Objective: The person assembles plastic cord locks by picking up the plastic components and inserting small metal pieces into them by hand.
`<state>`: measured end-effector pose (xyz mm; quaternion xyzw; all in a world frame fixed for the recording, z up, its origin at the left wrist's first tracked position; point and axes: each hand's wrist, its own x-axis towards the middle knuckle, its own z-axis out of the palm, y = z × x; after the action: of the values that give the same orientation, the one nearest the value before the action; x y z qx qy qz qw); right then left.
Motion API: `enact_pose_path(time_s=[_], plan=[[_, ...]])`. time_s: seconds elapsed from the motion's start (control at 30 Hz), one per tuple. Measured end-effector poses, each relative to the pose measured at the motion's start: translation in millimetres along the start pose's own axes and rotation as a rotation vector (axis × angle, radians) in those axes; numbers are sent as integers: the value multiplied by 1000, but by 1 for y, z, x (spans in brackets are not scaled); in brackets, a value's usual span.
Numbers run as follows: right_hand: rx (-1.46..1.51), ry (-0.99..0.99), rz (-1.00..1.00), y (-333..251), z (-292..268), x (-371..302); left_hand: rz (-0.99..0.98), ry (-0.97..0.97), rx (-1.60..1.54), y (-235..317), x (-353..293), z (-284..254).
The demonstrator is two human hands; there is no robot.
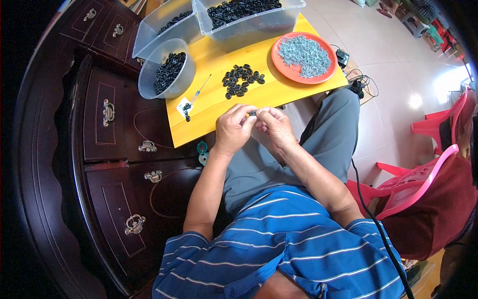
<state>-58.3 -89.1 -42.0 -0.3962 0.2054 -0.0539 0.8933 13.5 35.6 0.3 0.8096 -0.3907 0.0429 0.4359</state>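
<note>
My left hand (230, 128) is closed in a pinch on a small black plastic part (253, 113), held just past the table's near edge, above my lap. My right hand (279, 129) meets it from the other side, its thumb and fingers pressed together at the part's right end. Whatever lies between those right fingertips is hidden. Beyond both hands, a loose pile of small black oval parts (241, 88) lies on the yellow table (211, 117). To the right, an orange-red plate (275, 61) carries a heap of small silvery metal pieces (304, 55).
A round clear tub (147, 89) and two clear bins (249, 32) hold more black parts. A thin screwdriver (198, 92) lies near a white card (182, 106) bearing several black bits. Dark drawers (107, 117) stand at left, pink chairs (398, 189) at right. A black cable (371, 214) hangs beside me.
</note>
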Motion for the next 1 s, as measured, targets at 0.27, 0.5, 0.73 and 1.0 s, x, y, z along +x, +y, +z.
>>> enact_pose_path(time_s=[0.27,0.5,0.73,1.0], plan=[[41,-14,-11,-3,1,2,-145,-59,-20,6,2,-4],[15,3,-19,1,-8,4,-144,-72,-22,13,6,-4],[-48,-72,9,1,-2,-1,-137,-168,-17,7,4,-21],[-98,-186,56,-4,-12,3,-196,-336,-56,4,26,-37]])
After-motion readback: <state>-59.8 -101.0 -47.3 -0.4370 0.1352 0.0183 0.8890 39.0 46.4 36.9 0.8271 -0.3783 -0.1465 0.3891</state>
